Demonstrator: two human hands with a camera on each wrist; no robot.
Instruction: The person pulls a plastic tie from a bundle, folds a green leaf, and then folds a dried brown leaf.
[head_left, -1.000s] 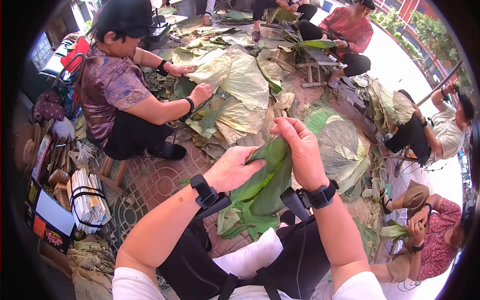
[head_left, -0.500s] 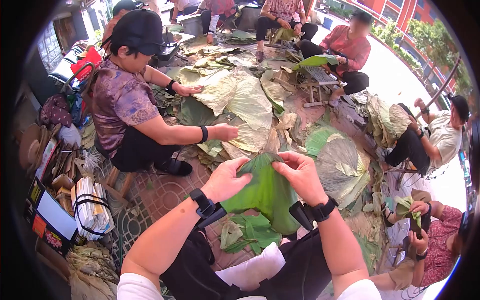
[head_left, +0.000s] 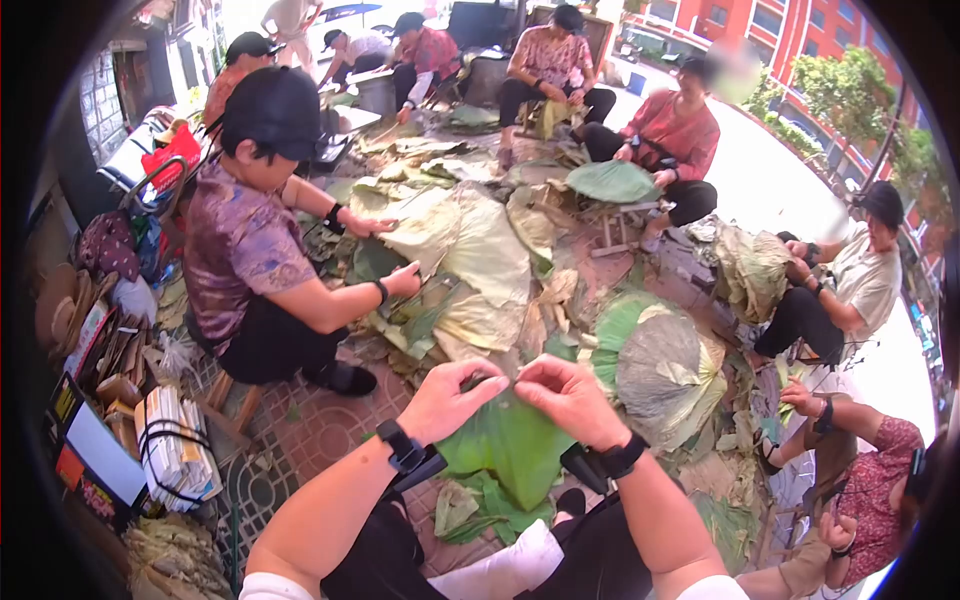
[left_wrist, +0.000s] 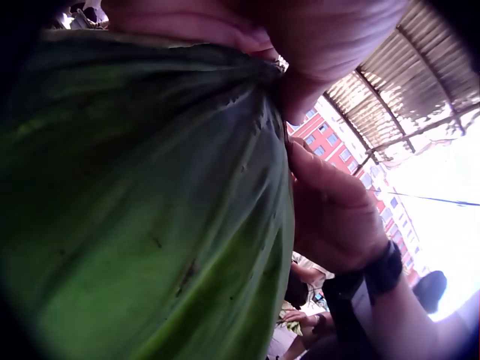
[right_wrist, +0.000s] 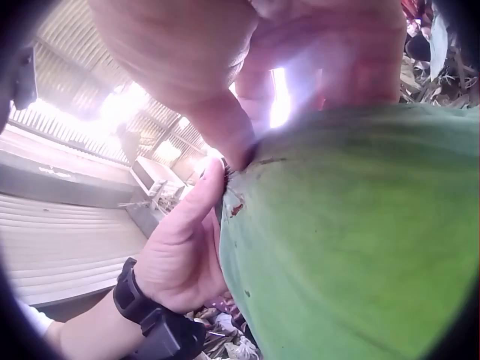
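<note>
A large green lotus leaf (head_left: 510, 450) hangs in front of my lap, its upper edge gathered between my two hands. My left hand (head_left: 450, 402) pinches that edge between thumb and fingers. Close beside it, my right hand (head_left: 575, 402) pinches the same edge, thumb tips almost meeting. In the left wrist view the leaf (left_wrist: 172, 217) shows folds running down from the pinched spot. The right wrist view shows a small brown torn spot on the leaf (right_wrist: 352, 225), right by the left thumb. Below it, more green leaves (head_left: 490, 505) lie on the ground.
A broad heap of dried leaves (head_left: 470, 260) spreads ahead, with a green-and-grey leaf pile (head_left: 665, 370) to its right. A person in a patterned shirt (head_left: 240, 240) crouches at the left. Strapped papers (head_left: 180, 440) stand at the lower left. Several other people sit around.
The leaf was folded lengthwise one second ago, then spread and hanging down; now my hands have drawn closer together at its upper edge. The head view has tilted up.
</note>
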